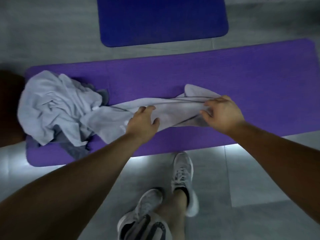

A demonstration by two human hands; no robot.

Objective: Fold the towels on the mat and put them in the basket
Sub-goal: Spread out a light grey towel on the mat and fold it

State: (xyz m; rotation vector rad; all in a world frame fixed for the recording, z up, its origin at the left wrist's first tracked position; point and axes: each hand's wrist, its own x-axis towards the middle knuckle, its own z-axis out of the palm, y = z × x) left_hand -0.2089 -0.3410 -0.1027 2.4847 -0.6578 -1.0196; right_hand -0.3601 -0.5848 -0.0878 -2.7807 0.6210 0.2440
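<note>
1. Purple ribbed foam mat (242, 75) lies crosswise on a grey tiled floor (251, 187). A dark blue mat (162, 21) lies beyond it, apart from it.
2. We note one pale grey terry towel (173, 108) drawn out long across the middle of the purple mat. It is bunched into lengthwise folds, and its left end runs into a heap.
3. That heap of crumpled pale grey towels (57, 104) sits on the mat's left end. A darker grey cloth (72, 148) shows from under its near side.
4. The left hand (142, 122) rests palm down on the middle of the stretched towel. Its fingers are spread and loosely bent, and we see it gripping nothing.
5. The right hand (223, 113) is at the towel's right end, where thumb and curled fingers pinch a fold of the cloth.
6. A dark brown shape (8, 104) sits at the left edge, just beside the heap. We cannot tell what it is.
7. Two grey lace-up trainers (181, 170) stand on the floor at the mat's near side. Small marks on the nearer shoe's tongue are too blurred for us to read.
</note>
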